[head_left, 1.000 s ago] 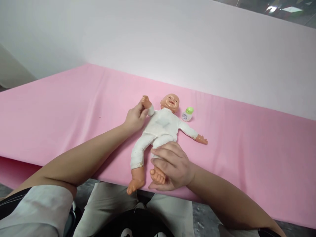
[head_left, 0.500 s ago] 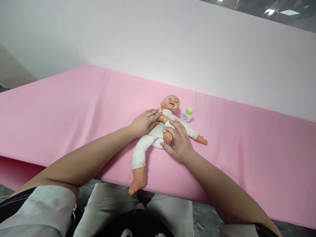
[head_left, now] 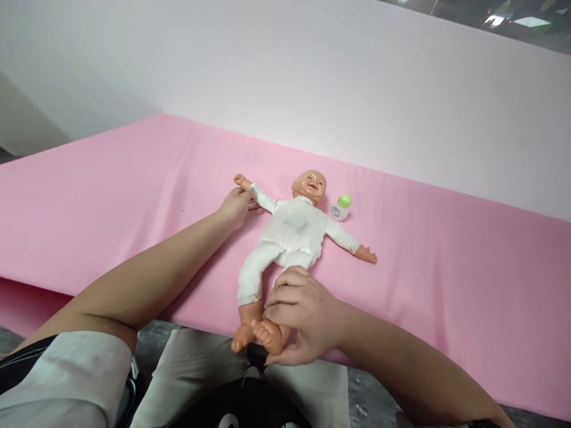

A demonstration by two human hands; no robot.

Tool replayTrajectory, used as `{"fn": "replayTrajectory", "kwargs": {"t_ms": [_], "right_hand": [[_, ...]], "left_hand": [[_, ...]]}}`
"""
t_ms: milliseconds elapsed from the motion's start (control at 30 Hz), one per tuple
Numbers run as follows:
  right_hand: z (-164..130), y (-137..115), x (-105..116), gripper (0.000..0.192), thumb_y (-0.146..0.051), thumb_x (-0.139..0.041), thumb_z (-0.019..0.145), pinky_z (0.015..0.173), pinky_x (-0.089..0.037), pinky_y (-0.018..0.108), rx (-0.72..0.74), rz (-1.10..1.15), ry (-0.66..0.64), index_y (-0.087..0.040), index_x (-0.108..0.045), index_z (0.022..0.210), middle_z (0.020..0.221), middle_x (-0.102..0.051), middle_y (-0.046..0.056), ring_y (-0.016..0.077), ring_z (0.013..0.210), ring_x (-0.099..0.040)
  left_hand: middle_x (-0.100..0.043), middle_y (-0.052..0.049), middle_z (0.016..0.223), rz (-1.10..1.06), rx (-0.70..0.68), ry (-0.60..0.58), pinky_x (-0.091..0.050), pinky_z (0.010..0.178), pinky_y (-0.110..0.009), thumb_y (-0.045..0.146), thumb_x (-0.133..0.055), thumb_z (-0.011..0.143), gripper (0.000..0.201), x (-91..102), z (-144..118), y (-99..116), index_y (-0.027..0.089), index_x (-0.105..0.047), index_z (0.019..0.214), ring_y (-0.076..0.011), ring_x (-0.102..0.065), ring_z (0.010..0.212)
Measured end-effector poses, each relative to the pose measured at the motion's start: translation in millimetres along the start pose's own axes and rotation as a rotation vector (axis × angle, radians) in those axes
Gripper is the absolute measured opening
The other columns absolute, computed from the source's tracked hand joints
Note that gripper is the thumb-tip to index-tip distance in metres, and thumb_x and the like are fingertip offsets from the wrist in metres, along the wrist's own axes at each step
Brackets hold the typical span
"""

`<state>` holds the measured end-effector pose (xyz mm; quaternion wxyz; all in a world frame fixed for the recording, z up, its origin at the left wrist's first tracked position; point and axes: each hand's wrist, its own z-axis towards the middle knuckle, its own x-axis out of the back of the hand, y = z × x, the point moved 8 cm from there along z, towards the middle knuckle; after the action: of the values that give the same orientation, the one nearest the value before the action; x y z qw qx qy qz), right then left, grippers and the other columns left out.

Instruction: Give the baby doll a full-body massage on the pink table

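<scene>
A baby doll (head_left: pixel 292 232) in a white suit lies on its back on the pink cloth-covered table (head_left: pixel 111 196), head toward the wall. My left hand (head_left: pixel 234 207) grips the doll's outstretched arm near its wrist, stretched out to the upper left. Down at the table's front edge, my right hand (head_left: pixel 303 315) is closed around the doll's leg at the ankle and foot. The doll's other arm lies out to the right and its other foot hangs at the edge.
A small white bottle with a green cap (head_left: pixel 340 208) stands just right of the doll's head. A pale wall panel (head_left: pixel 312 89) rises behind the table. My lap is below the table's front edge.
Half a second ago the doll's arm and leg were folded onto its chest under my hands. Now my left hand has drawn the arm out left and my right hand has pulled the leg straight.
</scene>
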<state>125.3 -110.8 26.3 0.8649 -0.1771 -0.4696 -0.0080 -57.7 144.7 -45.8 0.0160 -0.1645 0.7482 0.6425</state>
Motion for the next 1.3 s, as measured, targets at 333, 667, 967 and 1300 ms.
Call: {"fn": "replayTrajectory", "kwargs": {"t_ms": [333,667,967,1300], "right_hand": [[2.3,-1.3,-9.9,0.04,-0.06,-0.069,0.085,0.088,-0.047,0.044,0.024,0.049,-0.057,-0.021,-0.066,0.089,0.084,-0.07,0.004,0.0236,0.089,-0.061],[-8.8,9.6,56.8,0.047,-0.037,-0.075,0.084,0.114,-0.048,0.065,-0.086,-0.336,0.439,-0.027,-0.061,0.128,0.151,-0.057,0.014,0.0408,0.145,-0.051],[-18.3,81.4,58.9,0.052,-0.037,-0.075,0.089,0.119,-0.045,0.067,-0.36,-0.294,0.411,-0.022,-0.059,0.136,0.16,-0.047,0.02,0.0404,0.149,-0.047],[-12.0,39.9,54.5,0.049,-0.035,-0.073,0.089,0.11,-0.052,0.061,-0.133,-0.3,0.413,-0.026,-0.059,0.135,0.142,-0.064,0.014,0.0368,0.137,-0.059]], "left_hand": [[-0.07,-0.009,0.108,0.023,-0.176,0.0,-0.066,0.081,-0.043,0.048,-0.07,0.096,0.033,2.5,2.6,2.4,0.022,-0.054,0.108,-0.0221,-0.074,0.087],[-0.065,-0.013,0.145,0.925,-1.058,-0.317,-0.053,0.112,-0.048,0.039,-0.057,0.104,0.046,-57.7,-86.8,34.5,0.023,-0.06,0.147,-0.0289,-0.062,0.132],[-0.057,-0.013,0.156,1.193,-1.237,-0.436,-0.046,0.118,-0.057,0.034,-0.052,0.107,0.043,-75.6,-95.6,21.5,0.03,-0.064,0.148,-0.0324,-0.054,0.141],[-0.069,-0.01,0.137,0.771,-0.733,-0.248,-0.058,0.104,-0.049,0.043,-0.056,0.102,0.045,-40.5,-50.4,27.1,0.023,-0.056,0.143,-0.0277,-0.07,0.117]]}}
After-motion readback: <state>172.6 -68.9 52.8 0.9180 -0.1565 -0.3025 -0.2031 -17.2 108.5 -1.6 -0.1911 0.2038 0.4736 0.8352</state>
